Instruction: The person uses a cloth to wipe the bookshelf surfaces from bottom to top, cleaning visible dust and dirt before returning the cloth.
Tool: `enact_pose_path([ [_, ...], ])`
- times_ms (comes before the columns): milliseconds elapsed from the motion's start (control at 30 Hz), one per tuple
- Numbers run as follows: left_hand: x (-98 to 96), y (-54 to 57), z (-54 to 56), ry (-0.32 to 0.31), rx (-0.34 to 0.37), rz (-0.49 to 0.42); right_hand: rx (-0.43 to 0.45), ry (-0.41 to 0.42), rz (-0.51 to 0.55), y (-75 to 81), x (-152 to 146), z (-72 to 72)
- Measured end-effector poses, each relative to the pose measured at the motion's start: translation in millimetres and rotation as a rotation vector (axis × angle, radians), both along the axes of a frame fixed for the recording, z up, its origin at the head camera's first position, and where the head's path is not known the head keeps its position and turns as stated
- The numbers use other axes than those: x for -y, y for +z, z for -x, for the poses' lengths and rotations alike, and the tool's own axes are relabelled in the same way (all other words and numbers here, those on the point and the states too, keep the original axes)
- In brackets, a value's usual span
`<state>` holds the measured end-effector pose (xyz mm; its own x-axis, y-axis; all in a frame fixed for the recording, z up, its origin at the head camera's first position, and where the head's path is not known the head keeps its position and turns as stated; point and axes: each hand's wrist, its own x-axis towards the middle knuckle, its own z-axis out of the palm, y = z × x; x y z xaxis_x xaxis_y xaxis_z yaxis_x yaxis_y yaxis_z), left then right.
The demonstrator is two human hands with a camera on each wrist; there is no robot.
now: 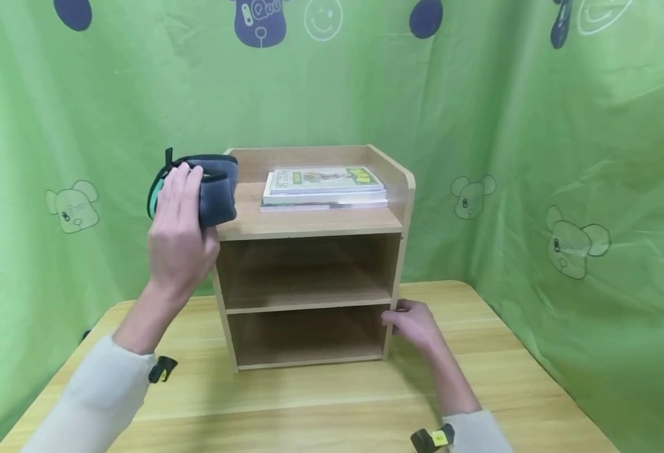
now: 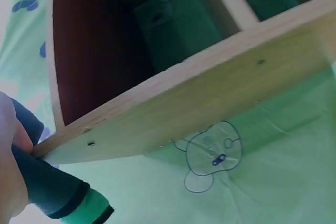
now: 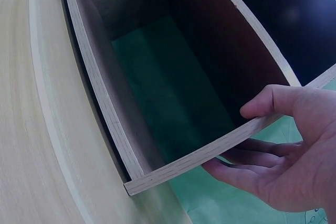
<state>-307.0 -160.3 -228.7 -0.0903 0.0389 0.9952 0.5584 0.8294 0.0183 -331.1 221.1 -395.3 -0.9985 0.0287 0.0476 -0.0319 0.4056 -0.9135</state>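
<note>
My left hand (image 1: 179, 233) grips a dark grey-blue zip pouch (image 1: 219, 198) with a teal end and a black zip tab. It is raised at the upper left corner of a small wooden shelf (image 1: 309, 309), the pouch overlapping the top in the head view. In the left wrist view, the pouch (image 2: 50, 184) shows beside the shelf's side panel (image 2: 173, 95). Low on the right, my right hand (image 1: 414, 324) pinches the front edge of the shelf's side panel. The right wrist view shows the thumb of that hand (image 3: 294, 145) inside and the fingers outside the panel.
Several books (image 1: 326, 185) lie stacked on the shelf's top, behind which runs a low rim. Two compartments open to the front below. The shelf stands on a light wooden table (image 1: 287, 409). Green printed curtains (image 1: 332, 94) hang behind and at both sides.
</note>
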Motion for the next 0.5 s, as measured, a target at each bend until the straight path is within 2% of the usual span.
enact_pose_path([
  [133,-0.8,-11.2,-2.5,0.018,-0.026,0.050,-0.004,-0.002,-0.015,1.3,-1,-0.2],
  [300,1.9,-29.6,-6.4,0.036,-0.056,0.026,-0.012,0.002,-0.018,1.1,-1,-1.3],
  [367,5.6,-39.0,-8.1,0.043,-0.065,0.018,-0.014,0.008,-0.013,1.3,0,-1.0],
  [500,14.0,-65.5,-11.5,0.058,-0.090,0.091,-0.015,0.001,-0.031,1.6,1,-0.4],
])
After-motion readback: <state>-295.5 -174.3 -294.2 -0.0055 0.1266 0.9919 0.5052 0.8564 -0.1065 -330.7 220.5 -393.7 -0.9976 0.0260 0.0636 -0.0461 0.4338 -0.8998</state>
